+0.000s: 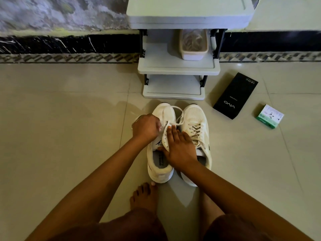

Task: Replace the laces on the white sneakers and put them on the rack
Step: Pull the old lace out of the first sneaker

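Observation:
Two white sneakers stand side by side on the tiled floor in front of me. The left sneaker [160, 164] has a white lace [178, 117] looping loose over its toe. My left hand [145, 127] grips that lace at the sneaker's left eyelets, fingers curled. My right hand [178, 146] lies flat with straight fingers on the left sneaker's right eyelet flap, holding it down. The right sneaker [196, 122] is fully laced. The grey rack [177, 66] stands just beyond the toes.
A beige plastic tub [193, 44] with tangled laces sits on the rack's middle shelf. A black phone box [235, 95] and a small green-and-white box [269, 116] lie on the floor to the right. My bare feet [145, 197] rest behind the sneakers. A wall runs behind the rack.

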Demonstrator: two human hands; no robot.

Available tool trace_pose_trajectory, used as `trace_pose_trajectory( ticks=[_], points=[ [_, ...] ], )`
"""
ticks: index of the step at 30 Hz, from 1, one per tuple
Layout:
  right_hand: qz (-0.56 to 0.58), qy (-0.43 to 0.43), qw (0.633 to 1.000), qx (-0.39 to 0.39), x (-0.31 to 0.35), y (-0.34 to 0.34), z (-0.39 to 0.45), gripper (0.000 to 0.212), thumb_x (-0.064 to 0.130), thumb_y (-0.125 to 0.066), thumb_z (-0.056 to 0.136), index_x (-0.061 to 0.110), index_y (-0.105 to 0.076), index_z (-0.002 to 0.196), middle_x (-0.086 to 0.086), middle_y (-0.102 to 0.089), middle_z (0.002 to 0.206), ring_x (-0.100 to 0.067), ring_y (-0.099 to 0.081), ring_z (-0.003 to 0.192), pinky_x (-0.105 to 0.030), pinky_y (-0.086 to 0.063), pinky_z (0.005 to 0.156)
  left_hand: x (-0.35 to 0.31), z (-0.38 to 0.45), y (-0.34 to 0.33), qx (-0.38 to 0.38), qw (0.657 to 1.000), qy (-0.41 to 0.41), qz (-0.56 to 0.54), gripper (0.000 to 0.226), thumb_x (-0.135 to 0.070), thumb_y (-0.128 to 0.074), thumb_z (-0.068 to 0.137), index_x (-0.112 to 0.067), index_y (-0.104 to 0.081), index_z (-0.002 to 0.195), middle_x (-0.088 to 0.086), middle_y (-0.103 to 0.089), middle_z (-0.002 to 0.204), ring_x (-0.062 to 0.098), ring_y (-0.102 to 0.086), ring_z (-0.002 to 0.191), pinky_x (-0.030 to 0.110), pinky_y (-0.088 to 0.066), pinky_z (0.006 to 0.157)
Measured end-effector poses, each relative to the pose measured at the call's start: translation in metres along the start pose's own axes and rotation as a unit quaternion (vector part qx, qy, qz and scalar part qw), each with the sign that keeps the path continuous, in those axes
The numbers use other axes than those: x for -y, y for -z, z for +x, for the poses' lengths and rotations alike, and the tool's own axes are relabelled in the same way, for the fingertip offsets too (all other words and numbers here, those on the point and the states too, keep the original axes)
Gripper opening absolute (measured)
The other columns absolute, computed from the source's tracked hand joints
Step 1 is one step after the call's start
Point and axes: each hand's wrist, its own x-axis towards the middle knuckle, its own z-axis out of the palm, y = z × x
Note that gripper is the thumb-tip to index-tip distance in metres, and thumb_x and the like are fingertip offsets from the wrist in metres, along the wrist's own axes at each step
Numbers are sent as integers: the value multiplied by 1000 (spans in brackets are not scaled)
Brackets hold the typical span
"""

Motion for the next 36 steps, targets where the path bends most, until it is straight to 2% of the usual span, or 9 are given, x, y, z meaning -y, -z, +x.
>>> trace_pose_trajectory(
  ticks=[6,9,11,17,21,25,29,31,36],
  points=[
    [2,5,1000,-3,-1,-1,0,75,57,-18,96,10,5,150,-14,1,158,-27,-6,146,-39,-4,117,-10,-9,10,9,928,-51,-369,9,-5,-69,81,-8,-70,89,2,-71,95,14,-67,91,13,-48,79],
    [5,3,1000,0,-1,-1,0,75,57,-19,96,10,6,150,-14,3,158,-26,-5,146,-38,-3,117,-1,-5,-1,-10,988,-74,-134,28,-17,-67,83,-20,-65,111,-1,-63,117,20,-57,111,27,-44,83],
    [8,2,1000,4,-1,-1,1,76,57,-19,96,10,6,150,-14,3,158,-26,-5,146,-38,-4,117,5,-2,-7,4,997,-71,33,34,-18,-61,85,-26,-62,118,1,-59,123,22,-54,111,32,-46,81],
    [9,2,1000,1,-1,1,0,76,57,-20,96,9,5,150,-14,1,158,-26,-7,146,-39,-5,117,7,2,-11,-32,999,-13,37,15,-24,-59,88,-24,-71,97,1,-65,108,21,-60,99,29,-45,76],
    [0,6,1000,4,1,1,0,76,56,-18,97,8,8,149,-15,3,158,-28,-6,146,-39,-4,117,2,2,6,33,972,-45,-227,11,-13,-69,83,-9,-72,93,1,-69,106,14,-62,101,29,-48,91],
    [3,5,1000,9,0,0,1,76,55,-20,97,8,9,149,-15,4,158,-28,-5,146,-39,-3,117,-8,-4,19,23,911,-76,-405,11,-6,-69,81,-16,-70,84,-2,-71,90,8,-64,87,20,-49,82],
    [1,6,1000,6,0,2,0,76,56,-21,96,8,4,150,-15,1,158,-27,-7,146,-39,-4,118,4,3,2,38,988,-87,-124,34,-10,-69,80,-17,-64,113,5,-59,124,19,-54,112,27,-44,91],
    [0,9,1000,0,0,3,0,77,58,-20,96,7,0,150,-15,-5,158,-27,-11,145,-39,-6,118,10,3,-10,45,997,-61,-1,38,-10,-62,83,-21,-62,119,5,-55,126,23,-52,115,33,-46,89],
    [4,7,1000,0,1,4,-1,77,58,-21,96,7,0,150,-16,-5,158,-27,-11,145,-39,-6,117,9,0,-16,-43,999,-8,11,20,-20,-58,86,-24,-70,101,3,-64,109,22,-60,98,25,-40,70]
  ],
)
